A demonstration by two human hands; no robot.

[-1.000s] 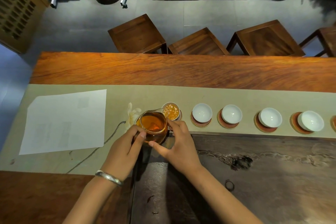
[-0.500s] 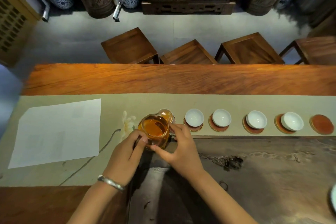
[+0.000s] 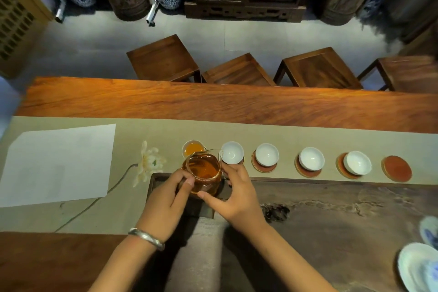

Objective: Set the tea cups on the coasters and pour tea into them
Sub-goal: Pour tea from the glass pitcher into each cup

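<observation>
Long wooden table, polished red-brown; bare strip along its far edge. Beige runner lies lengthwise down the middle of the table. Dark carved tea tray sits along the near edge, right of centre, its far rim touching the runner.

White paper sheet at the runner's left end. Painted white flower on the runner, just right of the sheet.

Both hands at the tray's far-left corner, around a glass pitcher of amber tea. Left hand: fingers curled on the pitcher's left side, silver bangle at the wrist. Right hand: thumb and fingers curled round the right side, gripping. Pitcher spout points toward the far edge, close beside the second cup.

Cups in a row along the runner's near edge, left to right: filled cup holding tea, mostly behind the pitcher; then four empty white cups, each on a round reddish coaster. Bare coaster at the right end of the row.

Blue-and-white ware at the tray's near-right corner, cut by the frame.
</observation>
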